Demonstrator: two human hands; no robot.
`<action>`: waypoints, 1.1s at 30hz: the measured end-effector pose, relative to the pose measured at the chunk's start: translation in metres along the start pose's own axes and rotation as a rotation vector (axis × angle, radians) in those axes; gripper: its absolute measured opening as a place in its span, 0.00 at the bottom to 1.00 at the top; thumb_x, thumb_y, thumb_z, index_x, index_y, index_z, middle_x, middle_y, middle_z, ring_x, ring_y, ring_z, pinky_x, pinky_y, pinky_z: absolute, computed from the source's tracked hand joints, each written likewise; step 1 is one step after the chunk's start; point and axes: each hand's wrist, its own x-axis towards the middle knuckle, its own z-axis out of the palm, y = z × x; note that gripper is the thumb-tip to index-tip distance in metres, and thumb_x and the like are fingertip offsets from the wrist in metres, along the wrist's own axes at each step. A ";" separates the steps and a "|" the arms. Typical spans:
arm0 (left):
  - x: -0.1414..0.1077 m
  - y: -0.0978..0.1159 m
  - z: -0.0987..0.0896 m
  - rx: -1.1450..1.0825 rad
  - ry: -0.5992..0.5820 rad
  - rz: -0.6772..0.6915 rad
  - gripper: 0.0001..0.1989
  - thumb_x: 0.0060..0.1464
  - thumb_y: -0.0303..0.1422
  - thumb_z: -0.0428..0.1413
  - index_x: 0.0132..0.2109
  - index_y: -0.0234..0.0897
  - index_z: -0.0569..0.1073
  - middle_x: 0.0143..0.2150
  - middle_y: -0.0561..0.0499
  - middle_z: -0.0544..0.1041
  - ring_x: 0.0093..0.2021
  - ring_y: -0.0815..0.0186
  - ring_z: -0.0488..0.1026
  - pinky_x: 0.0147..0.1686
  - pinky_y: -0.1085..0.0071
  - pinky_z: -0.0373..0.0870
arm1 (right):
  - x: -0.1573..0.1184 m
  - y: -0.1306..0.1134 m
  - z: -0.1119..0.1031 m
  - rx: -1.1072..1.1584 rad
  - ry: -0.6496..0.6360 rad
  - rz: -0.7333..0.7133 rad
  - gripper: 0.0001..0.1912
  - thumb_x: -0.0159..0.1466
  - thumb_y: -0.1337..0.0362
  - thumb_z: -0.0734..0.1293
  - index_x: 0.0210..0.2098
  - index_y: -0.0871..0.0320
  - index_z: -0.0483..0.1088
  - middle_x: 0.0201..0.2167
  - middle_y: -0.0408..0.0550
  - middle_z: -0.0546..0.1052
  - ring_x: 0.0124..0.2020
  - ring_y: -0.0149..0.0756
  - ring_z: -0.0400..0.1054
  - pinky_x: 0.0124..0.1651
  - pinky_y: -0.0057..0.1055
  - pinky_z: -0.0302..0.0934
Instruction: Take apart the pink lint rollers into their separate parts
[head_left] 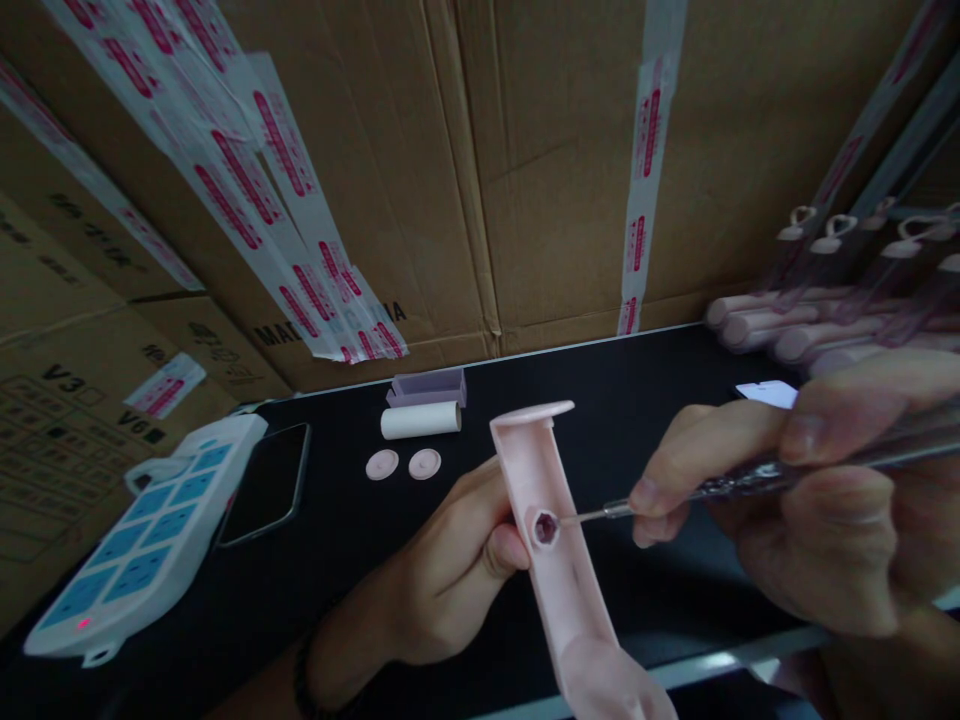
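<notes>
My left hand is closed around the side of a pale pink, trough-shaped plastic part, which tilts with its hollow side toward me. A round end flap sits at its top, and a hexagonal recess with a dark centre lies midway along it. My right hand grips a slim metal-tipped tool with a clear, shiny handle. Its tip reaches the right edge of the recess; whether it touches I cannot tell. Beyond my left hand, two pink discs lie on the black table.
Behind the discs are a white tube and a lilac tray-like part. A phone and a power strip lie left. Several pink assemblies with loops are piled right. Taped cardboard boxes wall off the back.
</notes>
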 end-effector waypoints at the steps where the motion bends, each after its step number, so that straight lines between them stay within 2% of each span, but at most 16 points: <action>1: 0.001 0.000 0.000 -0.005 -0.001 -0.001 0.25 0.70 0.53 0.44 0.41 0.35 0.69 0.37 0.50 0.67 0.37 0.65 0.64 0.40 0.66 0.63 | 0.001 0.000 0.000 0.006 -0.007 -0.008 0.09 0.74 0.62 0.64 0.53 0.46 0.68 0.35 0.44 0.83 0.29 0.38 0.79 0.25 0.33 0.75; 7: 0.000 -0.009 0.001 0.023 0.019 0.033 0.25 0.70 0.54 0.44 0.42 0.35 0.70 0.37 0.49 0.69 0.36 0.64 0.67 0.38 0.66 0.65 | 0.007 0.003 -0.001 0.044 0.024 0.021 0.04 0.74 0.64 0.64 0.48 0.51 0.67 0.33 0.46 0.84 0.26 0.36 0.78 0.22 0.29 0.71; 11: -0.003 -0.021 -0.003 0.087 0.117 0.097 0.18 0.68 0.48 0.54 0.48 0.37 0.73 0.42 0.46 0.75 0.41 0.60 0.74 0.41 0.64 0.70 | 0.015 0.001 -0.006 0.056 0.134 -0.032 0.03 0.73 0.63 0.66 0.46 0.53 0.70 0.31 0.44 0.83 0.27 0.36 0.79 0.20 0.27 0.69; 14: -0.004 -0.025 -0.008 0.185 0.203 0.093 0.14 0.62 0.41 0.63 0.47 0.39 0.73 0.37 0.51 0.78 0.35 0.64 0.76 0.36 0.67 0.70 | 0.019 -0.005 -0.010 -0.005 0.282 -0.055 0.04 0.71 0.58 0.68 0.44 0.50 0.72 0.32 0.42 0.83 0.20 0.32 0.73 0.16 0.27 0.67; 16: -0.003 -0.025 -0.010 0.250 0.274 0.086 0.18 0.56 0.41 0.69 0.46 0.39 0.71 0.31 0.56 0.77 0.28 0.68 0.74 0.30 0.70 0.67 | 0.018 -0.008 -0.010 -0.040 0.341 -0.063 0.06 0.69 0.56 0.70 0.44 0.48 0.72 0.32 0.42 0.84 0.17 0.32 0.70 0.14 0.27 0.65; 18: -0.002 -0.023 -0.011 0.324 0.314 0.086 0.21 0.53 0.42 0.70 0.47 0.41 0.71 0.32 0.58 0.77 0.28 0.68 0.74 0.29 0.71 0.66 | 0.014 -0.009 -0.008 -0.044 0.345 -0.058 0.08 0.68 0.57 0.72 0.44 0.49 0.73 0.33 0.43 0.84 0.18 0.33 0.71 0.13 0.28 0.65; 20: -0.001 -0.020 -0.011 0.410 0.298 0.068 0.21 0.54 0.43 0.69 0.49 0.42 0.71 0.36 0.55 0.77 0.31 0.65 0.76 0.31 0.69 0.70 | 0.007 -0.009 -0.004 -0.051 0.295 -0.051 0.06 0.67 0.61 0.73 0.43 0.52 0.74 0.35 0.46 0.85 0.21 0.35 0.75 0.15 0.30 0.69; 22: 0.001 -0.015 -0.011 0.478 0.230 0.066 0.16 0.58 0.42 0.66 0.48 0.41 0.72 0.38 0.52 0.77 0.35 0.61 0.76 0.35 0.65 0.72 | 0.000 -0.008 0.001 -0.055 0.241 -0.013 0.04 0.67 0.65 0.71 0.42 0.54 0.74 0.36 0.48 0.84 0.23 0.38 0.78 0.18 0.32 0.73; 26: 0.004 -0.010 -0.010 0.500 0.160 0.179 0.08 0.64 0.36 0.59 0.46 0.39 0.70 0.40 0.48 0.74 0.38 0.59 0.73 0.37 0.63 0.70 | -0.009 -0.006 0.005 -0.043 0.154 0.011 0.06 0.69 0.67 0.69 0.46 0.54 0.74 0.38 0.51 0.84 0.28 0.42 0.80 0.23 0.36 0.76; 30: 0.004 -0.010 -0.010 0.483 0.091 0.247 0.12 0.67 0.38 0.50 0.53 0.38 0.66 0.45 0.43 0.72 0.41 0.56 0.70 0.40 0.59 0.69 | -0.010 -0.004 0.004 -0.057 0.110 0.002 0.07 0.70 0.67 0.68 0.47 0.52 0.75 0.39 0.51 0.84 0.30 0.42 0.80 0.26 0.38 0.77; 33: 0.003 -0.011 -0.010 0.458 0.068 0.258 0.14 0.68 0.39 0.48 0.55 0.38 0.65 0.46 0.42 0.71 0.43 0.54 0.70 0.40 0.57 0.68 | -0.009 -0.003 0.003 -0.058 0.105 -0.024 0.09 0.69 0.67 0.68 0.48 0.52 0.75 0.39 0.51 0.84 0.30 0.42 0.80 0.26 0.37 0.76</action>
